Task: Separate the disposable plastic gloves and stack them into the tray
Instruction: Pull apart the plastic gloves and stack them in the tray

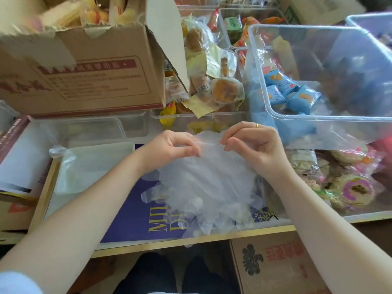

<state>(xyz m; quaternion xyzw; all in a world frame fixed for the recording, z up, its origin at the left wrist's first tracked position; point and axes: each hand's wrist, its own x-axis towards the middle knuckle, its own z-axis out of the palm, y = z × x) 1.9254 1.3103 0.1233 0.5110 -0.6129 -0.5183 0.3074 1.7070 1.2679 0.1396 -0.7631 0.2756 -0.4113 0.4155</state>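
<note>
The cuff edge of the glove bundle [203,183] is pinched between the thumb and curled fingers of the left hand [171,147] and of the right hand [254,143]. Both sets of fingers are closed on the thin film, the two pinch points being near each other at the far end of the bundle. A gold ring [257,125] is worn on the right hand.

The long axis of the bundle runs from the far edge of the counter [191,240] toward its near edge, cuffs away from the person and glove fingers pointing toward the person. The tips of the lowest gloves overhang the near edge. The material is translucent, whitish and crinkled, with many layers fanned out; a purple printed sheet [131,217] shows through it.

A clear tray [63,166] holding flat film is located at the left edge of the counter, just beside the left forearm.
</note>
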